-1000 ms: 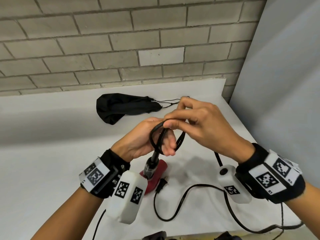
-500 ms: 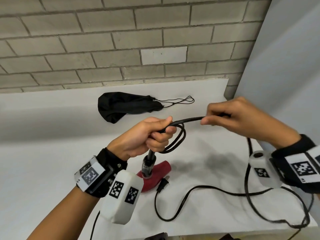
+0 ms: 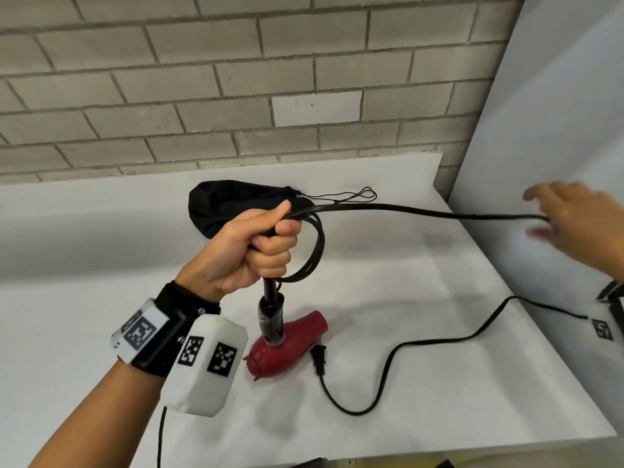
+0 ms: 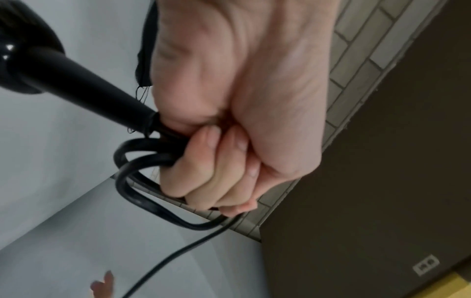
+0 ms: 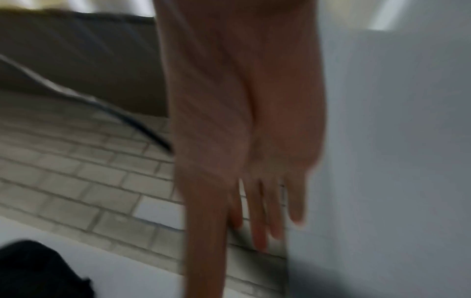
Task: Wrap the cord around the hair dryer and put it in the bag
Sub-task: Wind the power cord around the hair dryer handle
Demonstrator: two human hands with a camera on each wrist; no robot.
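Note:
The red hair dryer (image 3: 290,344) rests nose-down on the white table (image 3: 422,298), its black handle (image 3: 270,312) pointing up. My left hand (image 3: 270,241) grips the top of the handle together with a couple of loops of black cord (image 3: 315,251); the left wrist view shows the fingers (image 4: 216,181) curled round the loops (image 4: 137,161). From that fist the cord (image 3: 422,212) stretches right to my right hand (image 3: 570,228), which is blurred. Its fingers (image 5: 260,211) are straight, and the cord (image 5: 132,121) passes behind the thumb side. The plug (image 3: 319,358) lies beside the dryer. The black bag (image 3: 233,204) lies behind.
A brick wall (image 3: 236,96) stands behind the table and a grey panel (image 3: 557,130) closes its right side. The bag's drawstrings (image 3: 351,195) trail right. Slack cord (image 3: 388,366) snakes over the table's front right. The front edge (image 3: 439,454) is close.
My right hand has swept far to the right and its fingers have straightened, drawing the cord out long. The left hand has risen slightly, still gripping handle and loops.

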